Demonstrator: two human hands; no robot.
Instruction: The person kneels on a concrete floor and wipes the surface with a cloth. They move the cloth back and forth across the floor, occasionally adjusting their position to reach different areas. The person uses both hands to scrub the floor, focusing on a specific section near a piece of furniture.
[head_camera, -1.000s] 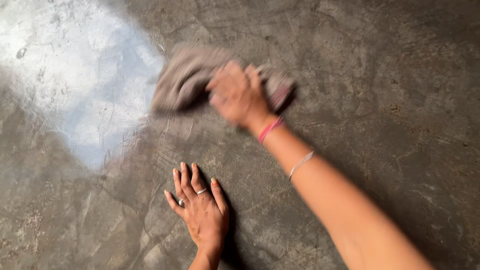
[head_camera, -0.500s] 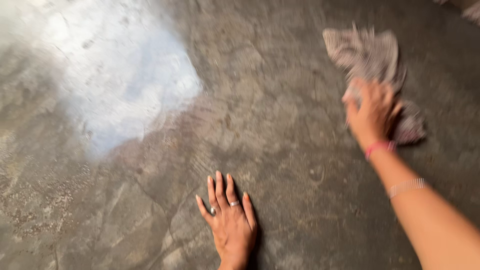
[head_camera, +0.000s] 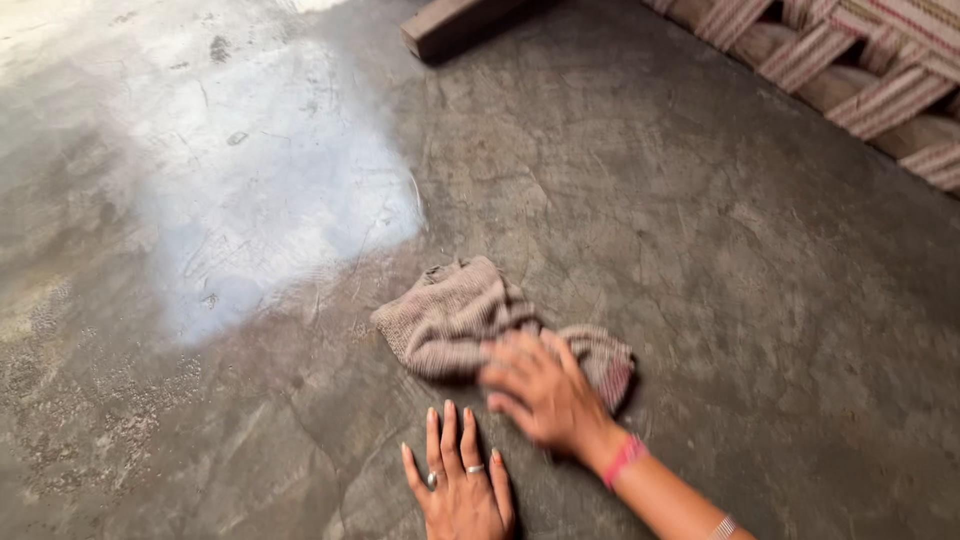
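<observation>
The right hand (head_camera: 540, 395) lies on a knitted beige-brown cloth (head_camera: 470, 320) and presses it onto the grey cement floor (head_camera: 720, 250). The fingers (head_camera: 510, 360) are spread over the right part of the cloth and are a little blurred, so I cannot tell if they curl into the fabric or only rest flat on it. The wrist carries a pink band (head_camera: 624, 461), and a thin silver bangle (head_camera: 722, 526) sits further down the forearm.

The cloth is crumpled and longer than it is wide. Its long axis runs from the upper left to the lower right in the head view. The bigger, bunched end points to the upper left, toward the bright patch of light (head_camera: 270, 190) on the floor. The narrower end, with a reddish edge, points to the lower right and shows past the right hand.

The left hand (head_camera: 460, 490) is just below the cloth, apart from it. It is released: palm down and flat on the floor, fingers straight and pointing toward the cloth, with rings on two fingers.

Far above the cloth a wooden block (head_camera: 450, 25) lies on the floor, and to the upper right of the cloth is a striped woven cot (head_camera: 860, 60).
</observation>
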